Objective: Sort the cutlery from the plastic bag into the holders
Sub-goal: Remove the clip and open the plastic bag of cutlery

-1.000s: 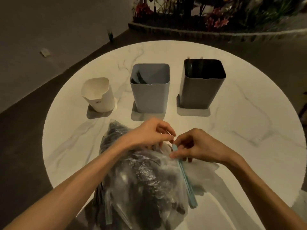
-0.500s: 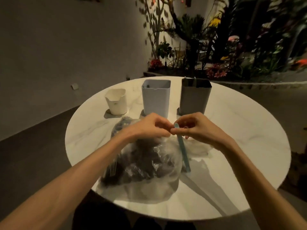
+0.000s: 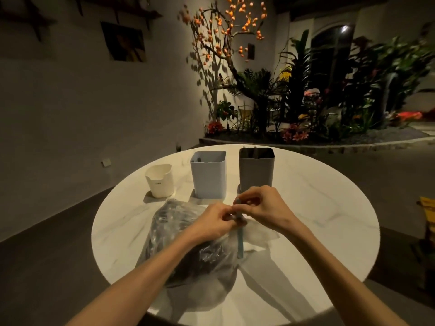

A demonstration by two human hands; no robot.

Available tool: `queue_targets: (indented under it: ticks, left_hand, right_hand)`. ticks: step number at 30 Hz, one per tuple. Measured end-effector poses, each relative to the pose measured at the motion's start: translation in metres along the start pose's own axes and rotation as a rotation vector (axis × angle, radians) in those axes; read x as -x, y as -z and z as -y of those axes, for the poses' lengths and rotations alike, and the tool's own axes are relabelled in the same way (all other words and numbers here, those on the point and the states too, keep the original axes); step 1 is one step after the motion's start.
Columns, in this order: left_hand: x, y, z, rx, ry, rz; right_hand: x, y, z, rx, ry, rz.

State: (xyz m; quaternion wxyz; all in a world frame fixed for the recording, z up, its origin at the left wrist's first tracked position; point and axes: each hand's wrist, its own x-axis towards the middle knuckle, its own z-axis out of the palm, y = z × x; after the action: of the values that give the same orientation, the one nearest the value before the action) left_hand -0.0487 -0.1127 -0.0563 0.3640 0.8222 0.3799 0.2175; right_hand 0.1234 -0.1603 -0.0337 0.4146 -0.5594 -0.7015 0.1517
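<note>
Three holders stand in a row across the far side of the round marble table (image 3: 317,208), above the middle of the frame: a short white holder (image 3: 160,181) at left, a taller pale blue holder (image 3: 208,175) in the middle, and a dark grey holder (image 3: 256,169) at right. A dark piece shows just inside the blue one's rim, and two thin pale tips stick up behind the grey one's back edge; what the white one holds I cannot tell. In front of them, at the centre of the frame, lies one clear plastic bag (image 3: 188,250), bulging with dark cutlery too jumbled to count. Its blue zip strip (image 3: 240,243) runs down the right side. The left hand (image 3: 217,220) pinches the bag's top edge, fingers curled, and the right hand (image 3: 261,208) pinches the same edge just beside it, the two nearly touching over the strip.
</note>
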Motion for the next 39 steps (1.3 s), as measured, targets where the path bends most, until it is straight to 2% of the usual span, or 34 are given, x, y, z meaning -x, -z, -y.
queue_targets:
  ticks: [4, 7, 11, 15, 18, 30, 39]
  left_hand:
    - [-0.006, -0.002, 0.002, 0.012, -0.020, -0.057]
    - [-0.008, 0.001, 0.006, 0.063, -0.023, -0.055]
    - [-0.011, 0.007, 0.009, 0.200, -0.012, 0.038]
    - [-0.019, 0.012, 0.004, 0.348, 0.050, 0.120]
    - [-0.026, 0.012, 0.001, 0.333, 0.035, 0.133]
    - [-0.034, 0.003, 0.003, 0.244, -0.095, -0.018]
    - [-0.034, 0.001, 0.008, 0.195, -0.071, -0.073]
  right_hand:
    - [-0.001, -0.005, -0.002, 0.025, 0.049, -0.069]
    - [-0.002, -0.006, -0.004, 0.006, 0.056, -0.054]
    - [-0.002, 0.004, -0.009, -0.067, -0.002, 0.022]
    - [-0.005, 0.022, -0.012, -0.025, -0.023, 0.096]
    - [-0.006, 0.024, -0.011, 0.012, -0.045, 0.106]
    - [-0.006, 0.003, -0.013, 0.171, -0.155, -0.131]
    - [0.001, -0.009, -0.008, 0.201, -0.145, -0.181]
